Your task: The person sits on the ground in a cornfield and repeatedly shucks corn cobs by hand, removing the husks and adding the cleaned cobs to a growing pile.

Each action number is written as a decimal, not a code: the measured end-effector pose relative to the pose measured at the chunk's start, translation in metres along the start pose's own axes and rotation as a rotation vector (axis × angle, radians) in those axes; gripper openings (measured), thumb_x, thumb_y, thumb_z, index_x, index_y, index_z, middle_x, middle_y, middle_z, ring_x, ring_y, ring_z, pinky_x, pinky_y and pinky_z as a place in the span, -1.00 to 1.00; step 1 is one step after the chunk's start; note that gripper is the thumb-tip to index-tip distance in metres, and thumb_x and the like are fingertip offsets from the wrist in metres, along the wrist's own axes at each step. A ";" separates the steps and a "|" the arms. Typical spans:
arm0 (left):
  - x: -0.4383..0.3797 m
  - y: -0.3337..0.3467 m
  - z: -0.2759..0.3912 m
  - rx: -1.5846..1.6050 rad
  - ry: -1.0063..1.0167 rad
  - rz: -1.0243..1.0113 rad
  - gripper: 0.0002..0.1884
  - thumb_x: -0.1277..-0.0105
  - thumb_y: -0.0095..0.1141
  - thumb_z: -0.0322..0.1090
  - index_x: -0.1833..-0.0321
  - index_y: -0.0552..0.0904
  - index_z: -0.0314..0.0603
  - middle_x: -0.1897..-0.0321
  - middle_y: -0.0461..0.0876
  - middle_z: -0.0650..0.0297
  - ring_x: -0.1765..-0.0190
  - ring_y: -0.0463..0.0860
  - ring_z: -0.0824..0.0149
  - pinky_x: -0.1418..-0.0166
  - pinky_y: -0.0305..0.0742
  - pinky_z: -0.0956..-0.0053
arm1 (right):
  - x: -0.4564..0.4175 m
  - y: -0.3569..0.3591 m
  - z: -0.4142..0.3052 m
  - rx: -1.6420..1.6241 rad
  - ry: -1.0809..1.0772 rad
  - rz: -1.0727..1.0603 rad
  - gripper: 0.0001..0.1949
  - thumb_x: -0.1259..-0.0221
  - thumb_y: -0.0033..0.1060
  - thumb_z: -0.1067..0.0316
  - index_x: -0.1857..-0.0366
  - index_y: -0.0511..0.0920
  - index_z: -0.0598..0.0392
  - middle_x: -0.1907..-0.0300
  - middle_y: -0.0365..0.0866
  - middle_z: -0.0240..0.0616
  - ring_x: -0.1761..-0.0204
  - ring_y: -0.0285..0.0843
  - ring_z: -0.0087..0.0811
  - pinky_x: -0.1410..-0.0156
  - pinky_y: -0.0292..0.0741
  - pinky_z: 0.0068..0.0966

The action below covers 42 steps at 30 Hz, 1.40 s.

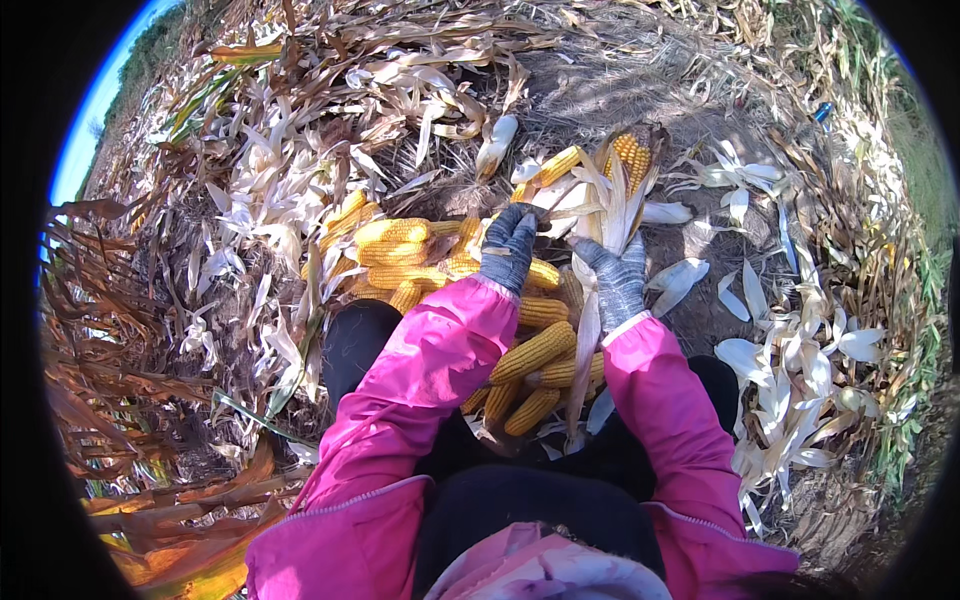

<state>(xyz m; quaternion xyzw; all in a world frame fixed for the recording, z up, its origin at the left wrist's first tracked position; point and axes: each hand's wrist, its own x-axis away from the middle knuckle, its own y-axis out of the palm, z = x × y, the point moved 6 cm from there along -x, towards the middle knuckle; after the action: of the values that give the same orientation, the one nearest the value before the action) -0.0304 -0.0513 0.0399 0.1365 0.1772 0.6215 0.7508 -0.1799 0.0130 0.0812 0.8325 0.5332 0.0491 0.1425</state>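
Note:
My right hand (616,281), in a grey knit glove, grips the lower end of a corn ear (630,159) whose yellow kernels show at the top. Dry pale husk leaves (618,214) still wrap its lower part, and a long strip of husk (585,360) hangs down below this hand. My left hand (510,244), gloved alike, has its fingers closed on a thin strip of dry husk (559,214) that reaches towards the ear. Beneath and between my forearms lies a heap of bare yellow corn ears (534,351). More husked ears (394,241) lie to the left of my left hand.
Loose dry husks (259,187) cover the ground at the left, and others (795,397) lie at the right. An ear in its husk (496,146) rests on the soil ahead. Brown standing leaves (105,360) crowd the left edge. A small blue object (823,112) lies far right.

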 end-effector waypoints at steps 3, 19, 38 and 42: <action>-0.002 0.019 0.028 0.162 0.039 -0.072 -0.75 -0.35 -0.04 -0.28 0.02 0.52 -0.25 0.08 0.56 0.21 0.06 0.57 0.35 0.05 0.57 0.40 | 0.002 0.001 0.001 -0.040 0.024 -0.050 -0.40 0.28 0.47 0.53 0.03 0.35 0.23 0.20 0.53 -0.24 0.26 0.52 -0.45 0.12 0.50 -0.54; -0.042 -0.014 0.002 0.493 -0.436 0.042 -0.53 -0.28 0.02 0.02 -0.05 0.48 -0.22 0.17 0.61 0.17 0.18 0.61 0.20 0.03 0.52 0.25 | 0.033 0.030 0.029 0.463 0.032 -0.397 -0.19 0.34 0.52 0.24 -0.12 0.25 0.22 0.07 0.48 -0.05 0.02 0.46 -0.25 -0.14 0.38 -0.40; -0.045 0.002 0.037 0.669 -0.192 -0.575 -0.58 -0.34 -0.13 -0.17 -0.15 0.38 -0.32 0.00 0.51 0.01 0.08 0.57 0.08 -0.02 0.53 0.24 | 0.032 0.038 0.018 0.334 -0.001 -0.607 -0.02 0.42 0.58 0.13 -0.22 0.18 0.25 -0.09 0.40 -0.10 -0.12 0.37 -0.32 -0.23 0.30 -0.41; -0.046 0.006 0.046 0.699 -0.141 -0.604 -0.51 -0.35 -0.16 -0.05 -0.17 0.35 -0.32 0.00 0.50 0.00 0.07 0.57 0.05 -0.03 0.53 0.19 | 0.030 0.032 0.026 0.327 -0.010 -0.624 -0.05 0.38 0.57 0.13 -0.21 0.20 0.25 -0.06 0.43 -0.12 -0.11 0.38 -0.33 -0.23 0.31 -0.41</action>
<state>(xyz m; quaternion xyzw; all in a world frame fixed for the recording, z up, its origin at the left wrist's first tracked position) -0.0229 -0.0943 0.0877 0.3656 0.3562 0.2671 0.8174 -0.1328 0.0223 0.0638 0.6413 0.7621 -0.0869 0.0180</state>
